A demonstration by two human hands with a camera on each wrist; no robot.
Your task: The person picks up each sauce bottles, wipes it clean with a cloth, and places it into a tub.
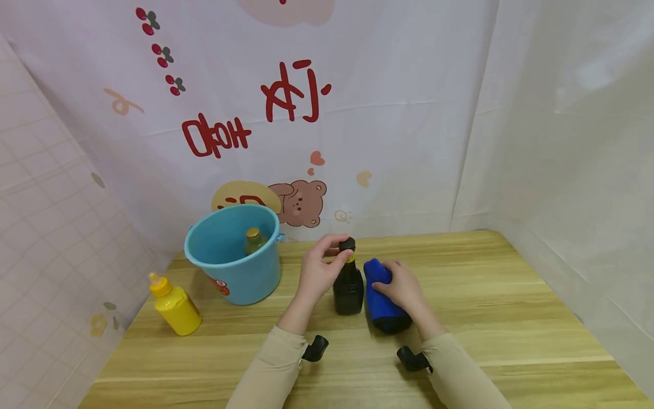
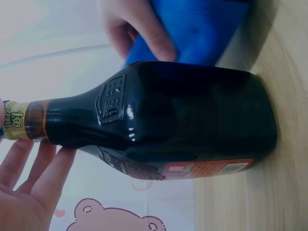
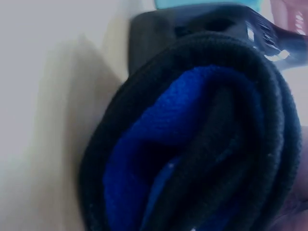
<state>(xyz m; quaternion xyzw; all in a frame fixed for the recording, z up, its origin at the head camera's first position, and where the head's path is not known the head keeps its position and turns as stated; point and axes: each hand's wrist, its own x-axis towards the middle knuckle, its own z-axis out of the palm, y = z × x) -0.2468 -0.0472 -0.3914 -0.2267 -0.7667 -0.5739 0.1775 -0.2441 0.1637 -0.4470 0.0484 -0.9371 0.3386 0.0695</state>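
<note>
Beneath the left grip, thumb and fingers pinching its top, stands a glossy black square-bodied bottle, likely heavy, slippery glass, best held round the neck; inside the curled right grip is a blue, black-trimmed cloth bundle, probably soft.

You see a barcode and embossed characters on the dark bottle, plus red writing on the backdrop, none surely legible.
</note>
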